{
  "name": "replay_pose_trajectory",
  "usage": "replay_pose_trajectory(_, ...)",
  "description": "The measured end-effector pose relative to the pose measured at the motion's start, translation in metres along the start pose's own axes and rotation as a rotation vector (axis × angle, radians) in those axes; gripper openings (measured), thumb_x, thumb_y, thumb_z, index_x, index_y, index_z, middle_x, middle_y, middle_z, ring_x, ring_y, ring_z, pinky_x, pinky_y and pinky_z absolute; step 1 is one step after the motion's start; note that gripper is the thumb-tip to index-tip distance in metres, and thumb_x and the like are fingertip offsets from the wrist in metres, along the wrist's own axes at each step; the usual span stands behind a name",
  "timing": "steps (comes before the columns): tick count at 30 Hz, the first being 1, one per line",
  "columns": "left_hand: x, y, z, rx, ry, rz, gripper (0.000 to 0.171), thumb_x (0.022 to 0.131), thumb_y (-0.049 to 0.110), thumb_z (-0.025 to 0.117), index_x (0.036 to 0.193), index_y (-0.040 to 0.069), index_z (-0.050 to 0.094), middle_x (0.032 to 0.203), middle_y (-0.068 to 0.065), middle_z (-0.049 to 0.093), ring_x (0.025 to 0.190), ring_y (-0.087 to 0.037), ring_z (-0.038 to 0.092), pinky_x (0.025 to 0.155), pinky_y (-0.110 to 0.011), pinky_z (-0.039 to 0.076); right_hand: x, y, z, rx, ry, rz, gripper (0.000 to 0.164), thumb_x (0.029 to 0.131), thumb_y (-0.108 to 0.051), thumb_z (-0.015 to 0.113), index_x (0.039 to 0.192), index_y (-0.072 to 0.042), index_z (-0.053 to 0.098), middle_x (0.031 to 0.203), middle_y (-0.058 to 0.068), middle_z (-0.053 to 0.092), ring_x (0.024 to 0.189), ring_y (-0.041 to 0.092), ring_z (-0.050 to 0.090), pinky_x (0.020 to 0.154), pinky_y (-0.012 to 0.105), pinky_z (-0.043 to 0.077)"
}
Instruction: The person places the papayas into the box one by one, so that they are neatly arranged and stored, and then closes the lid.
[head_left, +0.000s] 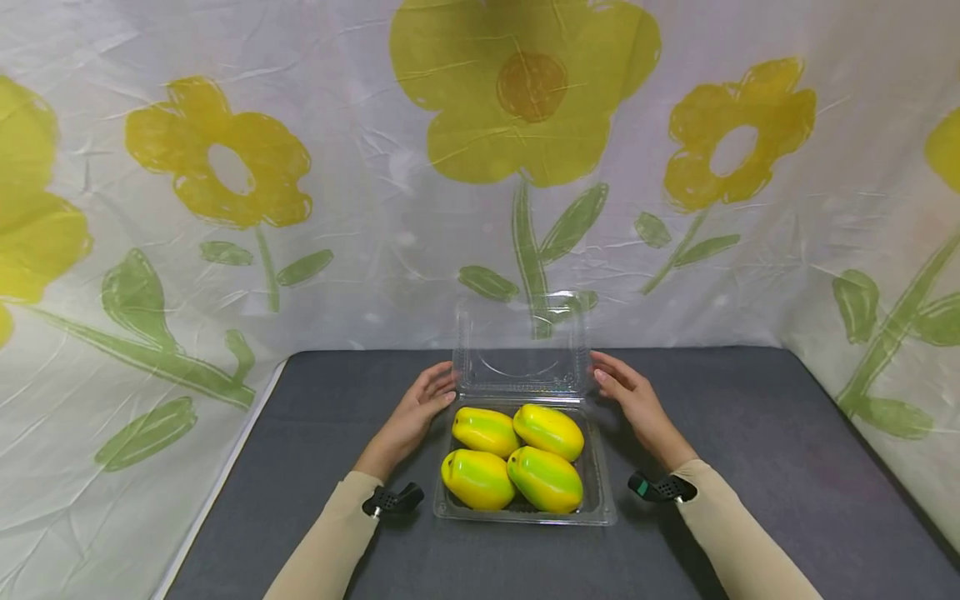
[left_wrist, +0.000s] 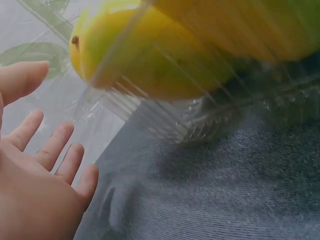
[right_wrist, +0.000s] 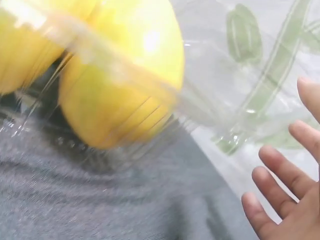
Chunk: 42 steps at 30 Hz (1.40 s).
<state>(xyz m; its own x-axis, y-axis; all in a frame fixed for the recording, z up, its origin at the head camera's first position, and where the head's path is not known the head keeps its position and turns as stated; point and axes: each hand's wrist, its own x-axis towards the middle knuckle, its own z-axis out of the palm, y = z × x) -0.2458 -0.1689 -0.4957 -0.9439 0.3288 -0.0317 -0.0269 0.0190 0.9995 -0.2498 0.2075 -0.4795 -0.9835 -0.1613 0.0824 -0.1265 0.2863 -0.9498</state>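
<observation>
A clear plastic clamshell box (head_left: 525, 518) stands on the table with its lid (head_left: 521, 379) raised at the back. Several yellow-green, mango-like fruits (head_left: 547, 479) lie in its base. My left hand (head_left: 408, 421) is beside the lid's left edge, its fingers relaxed and apart in the left wrist view. On the opposite side, my right hand (head_left: 643, 412) reaches to the lid's right edge with loosely spread fingers. Whether the fingertips touch the lid, I cannot tell. Through the clear side wall, one fruit (left_wrist: 145, 55) shows in the left wrist view and another fruit (right_wrist: 125, 75) in the right.
A dark grey cloth (head_left: 315, 467) covers the table. Close behind its far edge hangs a pale sheet (head_left: 360, 275) printed with yellow flowers, which also runs along both sides. Each wrist carries a black strap, the left strap (head_left: 401, 498) and the right strap (head_left: 652, 487).
</observation>
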Motion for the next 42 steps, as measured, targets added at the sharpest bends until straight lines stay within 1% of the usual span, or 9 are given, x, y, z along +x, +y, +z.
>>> replay_pose_trajectory(4,0.004,0.002,0.001,-0.027,0.021,0.001,0.059,0.102,0.019,0.055,0.153,0.018,0.026,0.160,-0.011,0.031,0.151,-0.033,0.025,0.124,-0.055,0.021,0.004,-0.009,-0.002,0.004,0.007,0.008,0.056,0.102,-0.044,0.050,0.151,-0.018,0.041,0.148,0.015,0.051,0.133,0.028,0.049,0.105,0.042,0.046)
replay_pose_trajectory(9,0.007,0.005,0.001,0.036,0.067,-0.008,0.055,0.102,0.015,0.054,0.151,0.016,0.028,0.158,-0.014,0.035,0.149,-0.034,0.028,0.122,-0.055,0.026,0.008,-0.019,-0.004,0.031,-0.009,0.011,0.058,0.102,-0.046,0.049,0.152,-0.018,0.039,0.148,0.016,0.050,0.134,0.031,0.049,0.109,0.050,0.043)
replay_pose_trajectory(13,0.008,0.008,0.001,0.140,0.090,0.000,0.058,0.101,0.018,0.057,0.152,0.020,0.028,0.157,-0.013,0.037,0.148,-0.034,0.031,0.119,-0.056,0.031,0.011,-0.026,-0.005,0.054,-0.008,-0.001,0.057,0.103,-0.044,0.049,0.151,-0.016,0.042,0.147,0.021,0.050,0.127,0.017,0.055,0.106,0.039,0.048)
replay_pose_trajectory(18,0.008,0.019,-0.002,0.190,0.097,0.047,0.060,0.102,0.021,0.056,0.154,0.025,0.027,0.157,-0.012,0.037,0.148,-0.035,0.030,0.118,-0.060,0.030,0.015,-0.034,-0.007,0.085,-0.015,-0.027,0.055,0.104,-0.038,0.048,0.150,-0.009,0.043,0.146,0.026,0.048,0.115,-0.001,0.057,0.099,0.024,0.051)
replay_pose_trajectory(25,0.008,0.041,-0.006,0.201,0.087,0.087,0.060,0.102,0.020,0.055,0.155,0.022,0.027,0.158,-0.012,0.036,0.149,-0.034,0.029,0.117,-0.059,0.032,0.017,-0.048,-0.010,0.059,-0.034,-0.023,0.057,0.104,-0.040,0.047,0.151,-0.010,0.041,0.149,0.022,0.048,0.133,0.028,0.051,0.108,0.035,0.047)
replay_pose_trajectory(31,0.003,0.058,-0.006,0.205,0.089,0.112,0.060,0.102,0.022,0.055,0.155,0.023,0.028,0.158,-0.011,0.035,0.149,-0.033,0.029,0.118,-0.057,0.033,0.016,-0.059,-0.015,0.031,-0.057,-0.026,0.057,0.104,-0.043,0.046,0.152,-0.013,0.040,0.150,0.019,0.047,0.137,0.036,0.044,0.112,0.050,0.041)
replay_pose_trajectory(33,0.001,0.065,-0.005,0.201,0.086,0.128,0.060,0.102,0.021,0.056,0.155,0.022,0.028,0.158,-0.012,0.035,0.149,-0.034,0.029,0.118,-0.058,0.033,0.015,-0.063,-0.017,0.027,-0.057,-0.032,0.058,0.104,-0.043,0.047,0.152,-0.012,0.040,0.150,0.019,0.047,0.137,0.036,0.044,0.111,0.047,0.042)
replay_pose_trajectory(39,-0.005,0.078,-0.003,0.209,0.087,0.168,0.060,0.102,0.022,0.056,0.155,0.020,0.029,0.159,-0.011,0.035,0.149,-0.034,0.028,0.118,-0.059,0.030,0.011,-0.076,-0.023,0.008,-0.061,-0.054,0.055,0.103,-0.044,0.048,0.149,-0.015,0.044,0.148,0.017,0.048,0.135,0.030,0.046,0.102,0.024,0.047)
replay_pose_trajectory(42,-0.008,0.082,-0.003,0.216,0.086,0.183,0.059,0.102,0.021,0.056,0.155,0.020,0.029,0.159,-0.011,0.034,0.150,-0.034,0.027,0.119,-0.059,0.029,0.009,-0.080,-0.025,0.010,-0.059,-0.065,0.053,0.103,-0.043,0.048,0.148,-0.014,0.046,0.144,0.011,0.052,0.134,0.027,0.048,0.100,0.022,0.047)
